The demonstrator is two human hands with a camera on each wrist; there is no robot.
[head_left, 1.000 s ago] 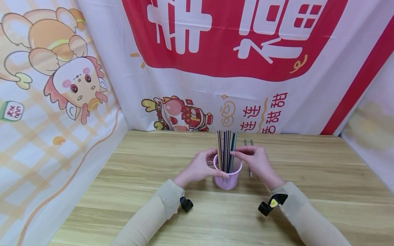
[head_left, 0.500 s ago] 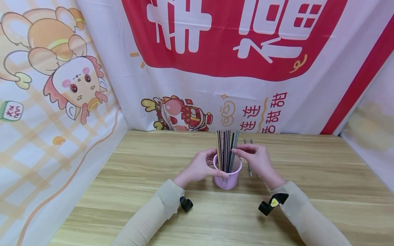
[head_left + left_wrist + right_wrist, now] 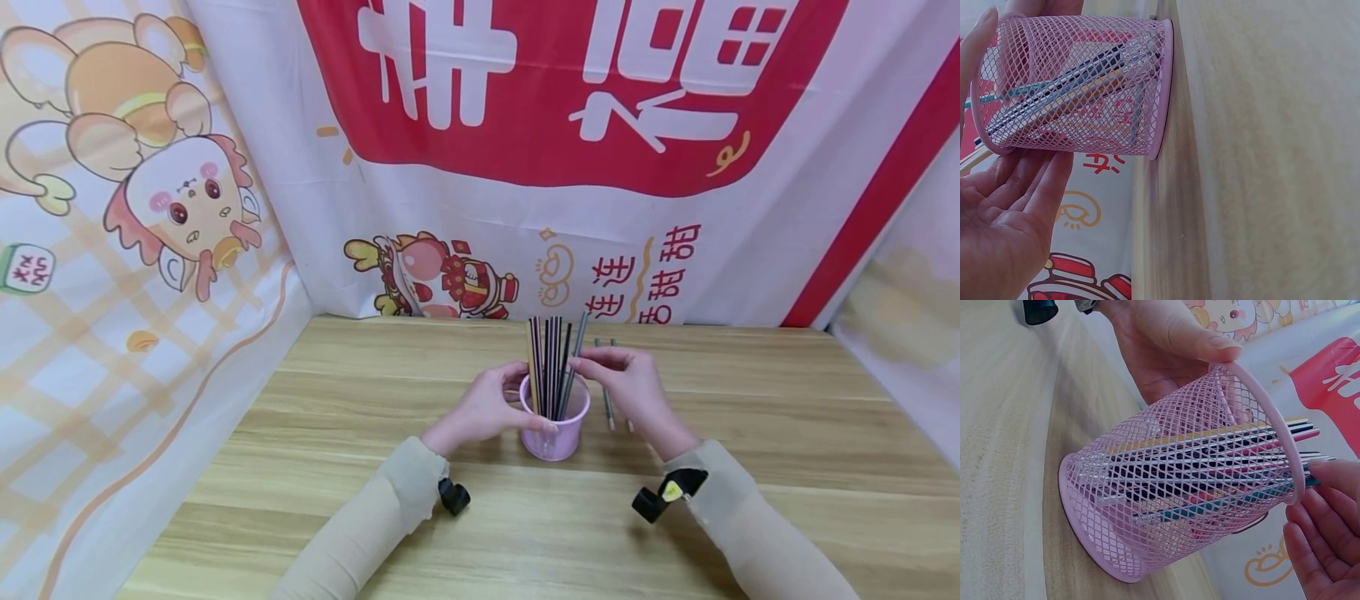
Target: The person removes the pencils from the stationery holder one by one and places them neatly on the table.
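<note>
A pink mesh pen holder (image 3: 553, 443) stands upright on the wooden table, holding several pencils (image 3: 551, 358) with dark, striped and yellow barrels. My left hand (image 3: 491, 407) grips the holder from the left, thumb near its front rim and fingers round the far side. At the right of the bunch, my right hand (image 3: 628, 385) pinches a teal pencil (image 3: 581, 329) between thumb and fingers, close to the rim. That pencil leans to the right, apart from the others at the top. In the right wrist view the teal pencil (image 3: 1210, 506) has its lower end inside the mesh.
Two grey-green pencils (image 3: 608, 410) lie on the table (image 3: 525, 533) just beyond my right hand, partly hidden by it. A printed cloth (image 3: 450, 192) hangs along the table's back edge, and another cartoon-patterned cloth (image 3: 270, 375) runs along the left side.
My right hand has moved slightly right and up with the teal pencil, tilting its top away from the bunch. The left hand and the pen holder have stayed in place.
</note>
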